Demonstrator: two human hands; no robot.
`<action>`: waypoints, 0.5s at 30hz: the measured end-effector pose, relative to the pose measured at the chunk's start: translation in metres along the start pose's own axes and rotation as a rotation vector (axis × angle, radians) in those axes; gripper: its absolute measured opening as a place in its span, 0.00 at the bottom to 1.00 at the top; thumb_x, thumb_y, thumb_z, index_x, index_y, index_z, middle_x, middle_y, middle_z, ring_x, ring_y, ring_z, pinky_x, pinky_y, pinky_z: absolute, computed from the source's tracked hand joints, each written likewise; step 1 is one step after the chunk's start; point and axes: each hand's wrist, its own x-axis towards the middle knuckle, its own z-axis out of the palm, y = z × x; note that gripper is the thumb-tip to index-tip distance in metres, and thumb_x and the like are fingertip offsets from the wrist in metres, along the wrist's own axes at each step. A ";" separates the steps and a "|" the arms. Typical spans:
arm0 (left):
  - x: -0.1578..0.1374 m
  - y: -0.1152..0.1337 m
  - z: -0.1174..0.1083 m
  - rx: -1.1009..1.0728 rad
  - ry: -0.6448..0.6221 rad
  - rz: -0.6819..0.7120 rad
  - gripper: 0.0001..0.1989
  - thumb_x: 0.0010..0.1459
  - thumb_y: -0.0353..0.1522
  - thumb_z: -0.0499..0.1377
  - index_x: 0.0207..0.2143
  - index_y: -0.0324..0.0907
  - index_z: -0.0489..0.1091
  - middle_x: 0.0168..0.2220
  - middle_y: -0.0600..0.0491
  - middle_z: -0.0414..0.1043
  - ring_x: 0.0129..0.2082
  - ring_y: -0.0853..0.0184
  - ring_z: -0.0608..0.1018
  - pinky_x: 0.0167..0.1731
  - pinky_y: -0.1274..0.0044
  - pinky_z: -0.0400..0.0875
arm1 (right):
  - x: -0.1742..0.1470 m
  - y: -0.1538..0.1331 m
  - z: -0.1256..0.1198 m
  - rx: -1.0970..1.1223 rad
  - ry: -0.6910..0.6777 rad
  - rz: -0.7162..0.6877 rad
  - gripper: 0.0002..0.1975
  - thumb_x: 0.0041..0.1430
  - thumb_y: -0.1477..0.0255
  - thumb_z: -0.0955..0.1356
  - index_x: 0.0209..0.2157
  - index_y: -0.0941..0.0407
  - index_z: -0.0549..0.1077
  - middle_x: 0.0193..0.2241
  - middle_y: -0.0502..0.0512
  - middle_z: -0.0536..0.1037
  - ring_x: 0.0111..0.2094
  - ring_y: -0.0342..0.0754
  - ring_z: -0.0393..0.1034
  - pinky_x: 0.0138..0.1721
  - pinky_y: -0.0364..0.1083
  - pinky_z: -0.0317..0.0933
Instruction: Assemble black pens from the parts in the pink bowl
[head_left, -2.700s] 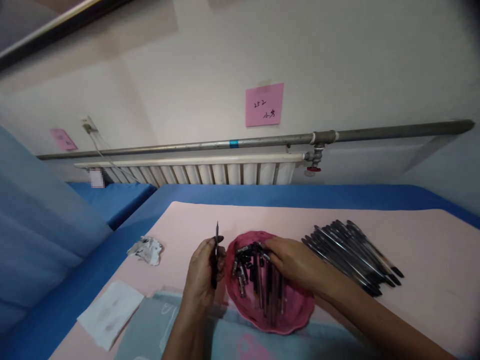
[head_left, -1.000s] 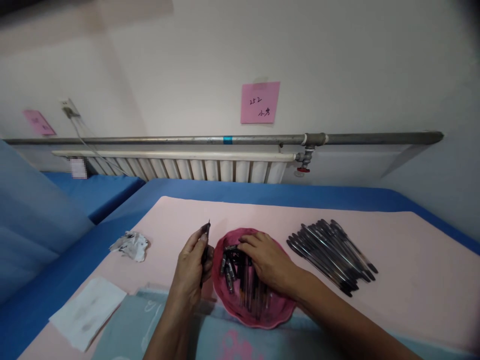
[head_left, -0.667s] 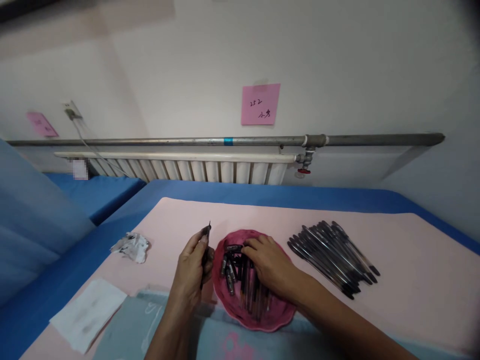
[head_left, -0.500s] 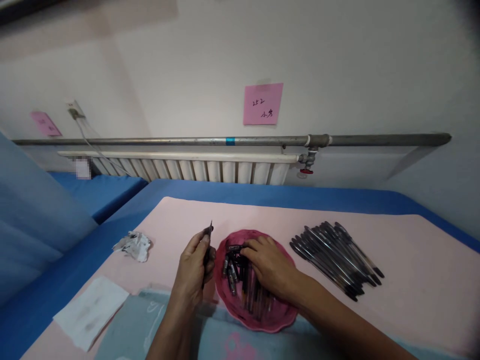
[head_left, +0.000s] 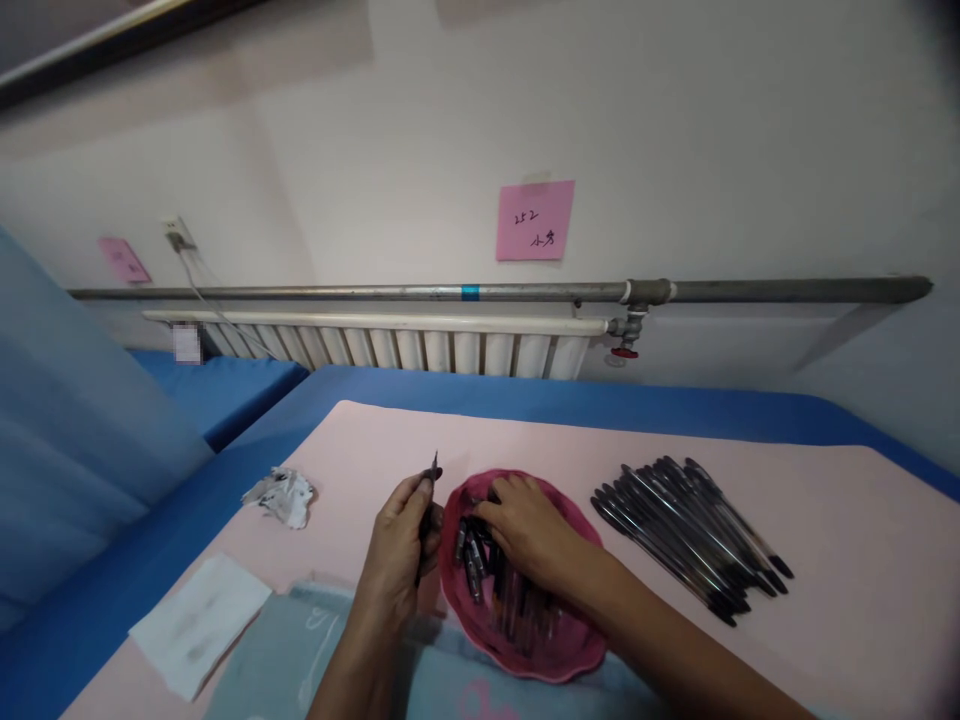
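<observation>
Your hands are apart, the left just outside the basket and the right reaching down into it. Your left hand [head_left: 394,550] is closed around a slim dark pen [head_left: 427,520], held nearly upright with its thin pointed tip rising above your thumb. Dark smudges show on those fingers. Your right hand [head_left: 529,535] is inside the round, deep-pink basket [head_left: 585,655] with a wavy rim, its fingers bent downward over the contents; you hide what lies beneath them, so I cannot tell whether they grip anything.

In the basket, short dark cylindrical pieces [head_left: 472,570] with silvery markings lie toward your left, and long see-through pen barrels [head_left: 517,610] lie in a bunch below your right hand, somewhat blurred. To the right of the basket, well apart from your left hand, you have a fanned row of clear pens with black ends [head_left: 679,535], lying slantwise side by side on the pale pink sheet [head_left: 840,560].

On your left, a crumpled, dark-stained white paper [head_left: 283,497] lies beyond a flat white paper square [head_left: 201,620] with grey smudges. The square lies just beside a grey-green cloth [head_left: 277,650] near you.
</observation>
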 end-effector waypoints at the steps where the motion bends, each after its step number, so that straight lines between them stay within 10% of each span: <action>1: 0.000 0.000 0.000 -0.002 -0.008 -0.005 0.17 0.46 0.43 0.62 0.31 0.42 0.63 0.16 0.63 0.59 0.10 0.82 0.54 0.12 0.85 0.40 | -0.001 0.000 -0.001 0.008 -0.005 0.009 0.11 0.59 0.76 0.62 0.38 0.54 0.75 0.34 0.56 0.71 0.37 0.51 0.61 0.39 0.50 0.52; 15: 0.001 0.002 -0.004 -0.111 -0.038 -0.065 0.17 0.47 0.42 0.61 0.34 0.39 0.66 0.18 0.59 0.64 0.11 0.81 0.55 0.12 0.84 0.40 | -0.007 0.015 -0.016 0.214 0.085 0.145 0.11 0.58 0.77 0.61 0.37 0.56 0.74 0.35 0.57 0.73 0.38 0.49 0.66 0.41 0.48 0.59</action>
